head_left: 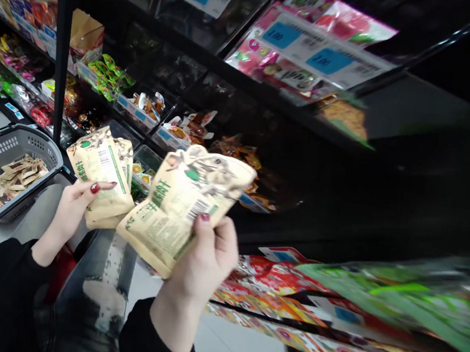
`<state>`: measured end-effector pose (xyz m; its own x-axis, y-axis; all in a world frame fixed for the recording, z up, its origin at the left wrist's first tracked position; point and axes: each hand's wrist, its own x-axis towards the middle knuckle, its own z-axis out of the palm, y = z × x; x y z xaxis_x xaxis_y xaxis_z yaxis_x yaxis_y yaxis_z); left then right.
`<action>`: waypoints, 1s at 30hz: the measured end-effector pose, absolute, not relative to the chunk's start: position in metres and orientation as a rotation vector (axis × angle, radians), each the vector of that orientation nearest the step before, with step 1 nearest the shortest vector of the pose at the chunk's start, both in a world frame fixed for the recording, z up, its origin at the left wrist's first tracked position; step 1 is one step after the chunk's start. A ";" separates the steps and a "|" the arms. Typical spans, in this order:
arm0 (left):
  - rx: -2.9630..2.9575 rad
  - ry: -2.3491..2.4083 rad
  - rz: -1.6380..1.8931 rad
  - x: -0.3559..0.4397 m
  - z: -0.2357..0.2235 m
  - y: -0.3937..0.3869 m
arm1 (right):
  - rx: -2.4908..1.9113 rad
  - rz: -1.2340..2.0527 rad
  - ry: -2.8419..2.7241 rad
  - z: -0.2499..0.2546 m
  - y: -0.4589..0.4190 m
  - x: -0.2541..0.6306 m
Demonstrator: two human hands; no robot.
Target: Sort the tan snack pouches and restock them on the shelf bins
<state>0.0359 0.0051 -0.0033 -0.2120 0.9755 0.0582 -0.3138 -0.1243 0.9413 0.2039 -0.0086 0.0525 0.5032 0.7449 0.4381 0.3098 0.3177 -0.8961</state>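
My right hand [208,253] is closed on a cream snack pouch [184,204] with green lettering and a barcode, the thumb pressed on its front. To its left, my left hand [74,210] grips more cream pouches [104,177] of the same look, at least two stacked together. The fingers behind the pouches are hidden in both hands. The two lots of pouches overlap or touch at their lower corners; I cannot tell which. Below my left arm is a knee in ripped jeans.
A grey shopping basket [46,144] holding several small tan packets [11,183] stands on the pale floor at the left. Ahead are black shelves with clear bins of wrapped snacks [189,127] and blue price tags [282,35]. Green bags [400,299] lie on the right shelf. A black post [61,63] rises behind the basket.
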 end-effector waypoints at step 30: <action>0.325 0.983 1.306 0.048 -0.017 0.017 | -1.667 0.751 -1.579 0.027 0.023 0.180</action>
